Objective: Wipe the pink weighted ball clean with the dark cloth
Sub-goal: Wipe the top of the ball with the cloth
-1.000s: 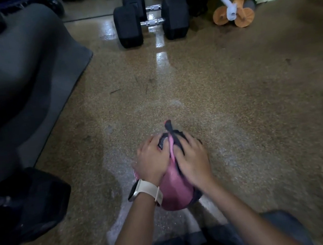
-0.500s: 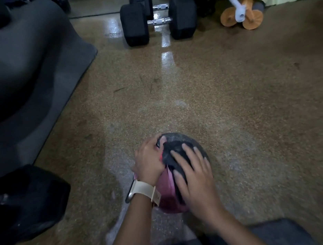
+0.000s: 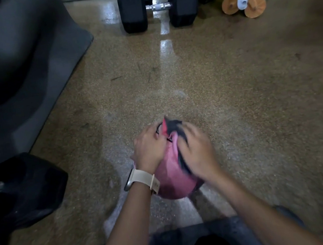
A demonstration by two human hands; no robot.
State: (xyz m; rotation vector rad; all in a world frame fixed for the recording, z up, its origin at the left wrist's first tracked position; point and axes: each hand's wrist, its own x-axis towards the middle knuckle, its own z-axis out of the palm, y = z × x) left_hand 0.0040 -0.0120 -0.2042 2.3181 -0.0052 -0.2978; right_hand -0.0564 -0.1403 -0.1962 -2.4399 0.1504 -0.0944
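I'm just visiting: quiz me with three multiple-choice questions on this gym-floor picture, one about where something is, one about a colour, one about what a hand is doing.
1. Where are the black dumbbells?
A. far end of floor
B. beside the knees
C. on the ball

2. What colour is the watch strap?
A. red
B. beige
C. green

3. What is the right hand doing?
A. hanging free
B. lifting a dumbbell
C. pressing the dark cloth on the pink ball

Answers: 1 A, they sit at the top of the view. 2 B, pale band on the left wrist. 3 C, cloth lies under its fingers.
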